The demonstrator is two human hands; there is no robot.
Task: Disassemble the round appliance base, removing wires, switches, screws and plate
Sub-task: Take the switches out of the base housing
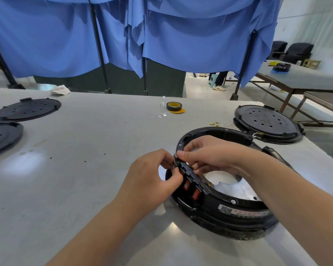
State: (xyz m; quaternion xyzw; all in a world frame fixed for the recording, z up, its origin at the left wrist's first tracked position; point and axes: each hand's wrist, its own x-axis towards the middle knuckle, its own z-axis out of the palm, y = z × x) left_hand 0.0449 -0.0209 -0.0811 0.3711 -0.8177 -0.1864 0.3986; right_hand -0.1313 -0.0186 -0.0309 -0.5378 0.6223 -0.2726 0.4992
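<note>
We are pulling the switches out of the round base.

On our big grey desk (pixel 85 169) sits the round black plastic appliance base (pixel 227 212), near the front right edge, with a shiny silver metal plate (pixel 244 191) inside it. Our left hand (pixel 152 181) curls its fingers round the top red rocker switch on the outside of the rim, and our right hand (pixel 206 156) pinches the black switch holder strip (pixel 192 173) from inside. Two more red rocker switches (pixel 191 190) sit just below. We think a hard tug could snap the strip's little clips or make the base slide off the desk edge. A slip could also scrape our fingers on the plate. Thin white wires with gold tips (pixel 221 124) lie loose behind the base, so small bits could get lost.
</note>
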